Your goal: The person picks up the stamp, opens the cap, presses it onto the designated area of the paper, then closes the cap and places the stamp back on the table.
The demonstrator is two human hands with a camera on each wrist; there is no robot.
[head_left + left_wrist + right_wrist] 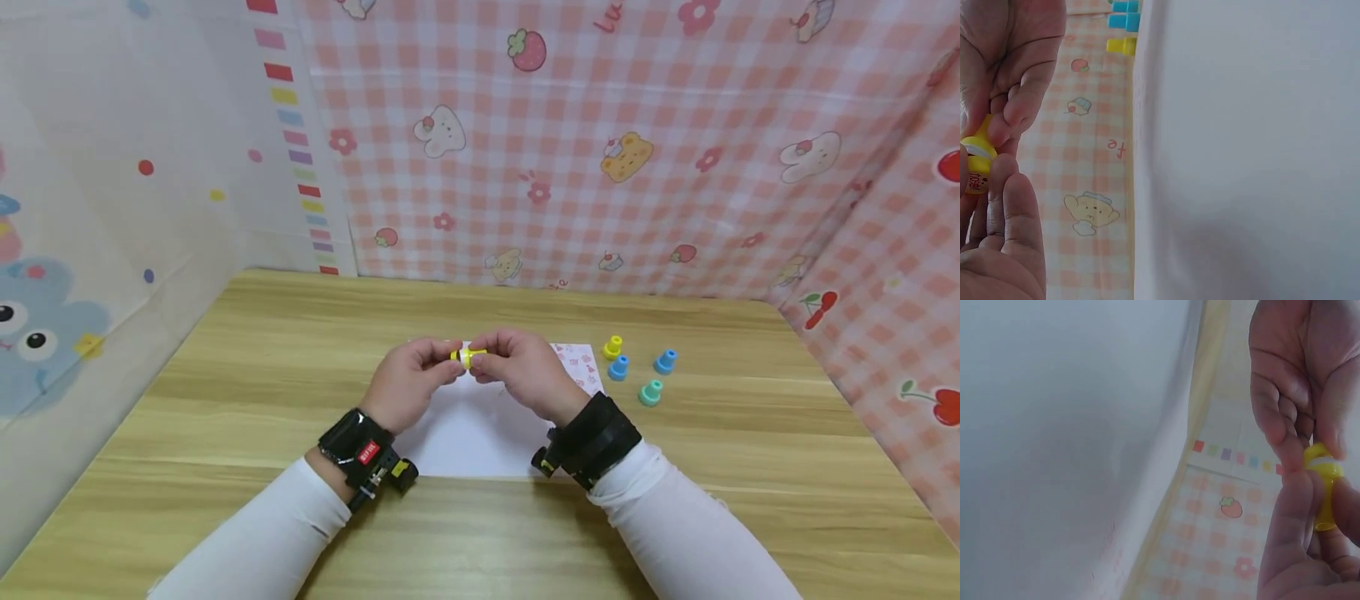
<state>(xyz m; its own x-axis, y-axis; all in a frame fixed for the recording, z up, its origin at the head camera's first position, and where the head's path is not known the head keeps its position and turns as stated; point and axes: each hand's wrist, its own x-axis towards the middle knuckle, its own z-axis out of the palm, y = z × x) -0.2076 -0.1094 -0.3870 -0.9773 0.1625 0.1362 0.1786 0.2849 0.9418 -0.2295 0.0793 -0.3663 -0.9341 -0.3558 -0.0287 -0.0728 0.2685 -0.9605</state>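
Observation:
A small yellow stamp with a white band is held between both hands above a white sheet of paper. My left hand pinches its rounded end, which bears small red lettering in the left wrist view. The narrow handle end of the stamp is pinched by the thumb and fingers of my right hand. Fingertips of the two hands nearly meet around the stamp, and parts of it are covered by them.
Right of the paper stand a yellow stamp, two blue stamps and a green stamp. The paper's right edge carries a small pink pattern. The wooden table meets a pink checked cloth at the back.

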